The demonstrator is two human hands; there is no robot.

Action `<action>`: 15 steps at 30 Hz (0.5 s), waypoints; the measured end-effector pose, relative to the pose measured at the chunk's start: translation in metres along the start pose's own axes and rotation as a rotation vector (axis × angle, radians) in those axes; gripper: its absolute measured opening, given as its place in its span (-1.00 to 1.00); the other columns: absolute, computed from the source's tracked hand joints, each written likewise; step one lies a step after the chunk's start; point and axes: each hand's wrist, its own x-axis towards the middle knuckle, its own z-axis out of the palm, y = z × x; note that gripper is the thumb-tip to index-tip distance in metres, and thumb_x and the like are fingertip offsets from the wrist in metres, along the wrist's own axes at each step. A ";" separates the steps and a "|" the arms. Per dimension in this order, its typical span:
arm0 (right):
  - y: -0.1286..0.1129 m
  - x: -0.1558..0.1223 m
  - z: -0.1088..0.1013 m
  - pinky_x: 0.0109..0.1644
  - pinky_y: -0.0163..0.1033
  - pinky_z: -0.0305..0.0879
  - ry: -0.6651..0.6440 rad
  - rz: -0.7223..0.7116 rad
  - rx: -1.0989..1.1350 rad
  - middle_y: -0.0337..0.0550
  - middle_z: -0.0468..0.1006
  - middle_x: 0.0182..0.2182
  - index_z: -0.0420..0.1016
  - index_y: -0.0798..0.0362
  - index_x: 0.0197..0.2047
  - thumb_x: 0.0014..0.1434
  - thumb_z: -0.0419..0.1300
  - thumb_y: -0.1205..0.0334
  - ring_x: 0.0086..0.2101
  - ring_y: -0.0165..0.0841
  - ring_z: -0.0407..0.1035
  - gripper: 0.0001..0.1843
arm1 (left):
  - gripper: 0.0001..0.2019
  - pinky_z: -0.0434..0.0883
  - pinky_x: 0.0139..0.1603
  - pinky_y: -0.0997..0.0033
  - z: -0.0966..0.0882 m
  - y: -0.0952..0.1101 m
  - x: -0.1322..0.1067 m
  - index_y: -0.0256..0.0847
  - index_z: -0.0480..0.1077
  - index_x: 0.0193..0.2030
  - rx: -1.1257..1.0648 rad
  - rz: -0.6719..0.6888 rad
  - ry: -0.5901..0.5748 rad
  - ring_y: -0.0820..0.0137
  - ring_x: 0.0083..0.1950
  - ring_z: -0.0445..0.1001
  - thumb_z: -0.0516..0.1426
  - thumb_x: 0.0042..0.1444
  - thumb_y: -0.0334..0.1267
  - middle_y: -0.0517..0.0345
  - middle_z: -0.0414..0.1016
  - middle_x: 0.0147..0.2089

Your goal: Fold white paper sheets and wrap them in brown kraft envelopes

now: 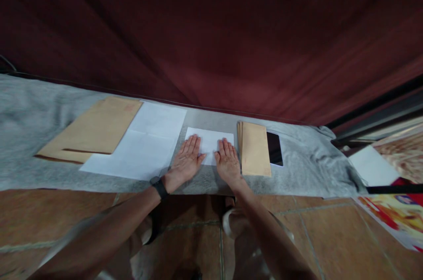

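Note:
A small white sheet of paper point(209, 141), perhaps folded, lies flat in front of me on a grey cloth point(211, 119). My left hand point(187, 159) rests flat on its left part, fingers stretched out and pointing away from me. On its right part lies my right hand point(228, 161), also flat with the fingers extended. Neither hand grips anything. Larger white sheets point(148, 139) lie to the left of my left hand. Just right of my right hand is a small stack of brown envelopes point(256, 148).
Large brown envelopes point(105, 123) overlap the white sheets at the left. A dark phone point(275, 149) sits partly beneath the small envelopes. Behind the cloth rises a dark red curtain point(211, 51). Colourful printed packaging point(396, 216) is at the lower right, above the tiled floor point(324, 227).

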 end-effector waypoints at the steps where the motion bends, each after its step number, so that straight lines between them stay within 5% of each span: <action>1: 0.001 0.000 0.000 0.44 0.08 0.03 0.003 0.002 -0.005 0.16 0.10 0.43 0.07 0.22 0.47 0.50 -0.13 0.13 0.40 -0.11 0.05 -0.41 | -0.33 0.02 0.52 0.02 0.000 -0.002 -0.001 -0.50 0.02 0.48 0.001 -0.007 0.004 0.12 0.57 -0.10 -0.15 0.41 -0.02 -0.27 0.01 0.53; 15: -0.001 -0.001 -0.007 0.45 0.08 0.02 -0.023 0.068 0.005 0.21 0.10 0.43 0.07 0.29 0.47 0.48 -0.09 0.19 0.40 -0.12 0.04 -0.41 | -0.37 0.01 0.52 -0.01 -0.010 -0.012 -0.008 -0.49 0.06 0.47 -0.037 -0.077 0.033 0.11 0.56 -0.04 -0.18 0.40 -0.10 -0.27 0.05 0.51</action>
